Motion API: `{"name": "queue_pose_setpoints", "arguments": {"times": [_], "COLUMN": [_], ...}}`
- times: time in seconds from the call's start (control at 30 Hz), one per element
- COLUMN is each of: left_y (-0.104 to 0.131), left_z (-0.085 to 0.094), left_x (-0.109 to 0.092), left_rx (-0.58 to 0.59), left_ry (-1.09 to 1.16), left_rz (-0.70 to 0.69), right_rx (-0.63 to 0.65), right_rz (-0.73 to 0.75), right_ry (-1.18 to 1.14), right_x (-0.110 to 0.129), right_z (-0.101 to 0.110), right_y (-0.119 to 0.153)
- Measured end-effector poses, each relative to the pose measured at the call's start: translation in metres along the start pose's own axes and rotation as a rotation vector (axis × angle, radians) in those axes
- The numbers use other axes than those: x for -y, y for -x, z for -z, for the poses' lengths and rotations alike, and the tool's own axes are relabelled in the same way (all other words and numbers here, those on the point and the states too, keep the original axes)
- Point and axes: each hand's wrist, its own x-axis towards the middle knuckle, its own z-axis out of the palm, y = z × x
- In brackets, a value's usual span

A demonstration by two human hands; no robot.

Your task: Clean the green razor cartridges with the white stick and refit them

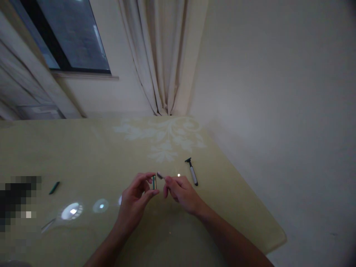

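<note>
Between the thumb and fingertips of my left hand (135,196) is a small, flat rectangular razor cartridge (154,182), green with pale edges, held upright on its narrow end. My right hand (182,192) pinches a small toothbrush (160,175) by its light handle. Its dark-bristled head points left, close to the cartridge; whether they touch I cannot tell. Just beyond my right hand, a razor (192,172) with a grey and black handle lies on the table, head towards the back. Most of the toothbrush handle is hidden in my fingers.
The glossy yellowish table (222,207) has a pale floral pattern and light reflections. A small dark green piece (54,188) lies at left, near a blurred dark object (19,196). The wall (278,111) runs along the right; curtains (158,55) hang behind.
</note>
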Motion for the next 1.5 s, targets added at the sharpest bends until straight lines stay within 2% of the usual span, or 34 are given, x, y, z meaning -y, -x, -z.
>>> {"name": "queue_pose_setpoints", "arguments": {"times": [0.1, 0.17, 0.4, 0.57, 0.63, 0.73, 0.83, 0.9, 1.0, 1.1, 1.2, 1.27, 1.33, 1.4, 1.5], "left_y": [0.001, 0.001, 0.002, 0.001, 0.0, -0.002, -0.001, -0.001, -0.001, -0.001, -0.001, -0.001, -0.001, -0.001, -0.002], "left_z": [-0.001, -0.001, -0.003, -0.002, -0.001, -0.001, -0.002, -0.003, -0.004, -0.004, -0.004, -0.003, -0.004, -0.004, -0.005], "left_x": [0.0, 0.0, -0.006, -0.004, -0.001, 0.001, -0.002, -0.005, -0.007, -0.007, -0.005, -0.006, -0.006, -0.008, -0.009], "left_rx": [0.011, 0.008, -0.034, -0.051, -0.043, -0.04, -0.041, -0.043, -0.047, -0.047, -0.052, -0.052, -0.045, -0.031, -0.026], "left_ry": [0.01, 0.009, 0.06, 0.056, 0.044, 0.048, 0.059, 0.07, 0.091, 0.086, 0.075, 0.079, 0.094, 0.103, 0.116], "left_rz": [0.011, 0.031, 0.023, 0.048, 0.052, 0.06, 0.059, 0.058, 0.065, 0.076, 0.082, 0.076, 0.07, 0.074, 0.089], "right_rx": [0.137, 0.164, 0.068, -0.079, -0.042, 0.102, 0.234, 0.253, 0.196, 0.121, -0.006, -0.109, -0.156, -0.109, 0.073], "right_rz": [-0.033, -0.045, -0.005, 0.065, 0.035, -0.045, -0.122, -0.165, -0.13, 0.01, 0.109, 0.136, 0.134, 0.083, -0.012], "right_ry": [-0.072, -0.055, 0.065, 0.114, 0.014, -0.145, -0.167, -0.152, -0.074, 0.104, 0.273, 0.326, 0.298, 0.192, 0.07], "right_x": [0.0, -0.001, 0.002, 0.003, 0.001, 0.0, 0.001, 0.002, 0.002, 0.001, 0.002, 0.003, 0.003, 0.002, -0.001], "right_z": [-0.006, -0.007, 0.005, 0.007, 0.006, 0.005, 0.002, 0.001, 0.002, 0.007, 0.012, 0.013, 0.012, 0.009, 0.004], "right_y": [0.005, 0.006, -0.002, -0.004, -0.004, -0.002, 0.001, 0.003, 0.003, 0.0, -0.003, -0.004, -0.003, 0.0, 0.003]}}
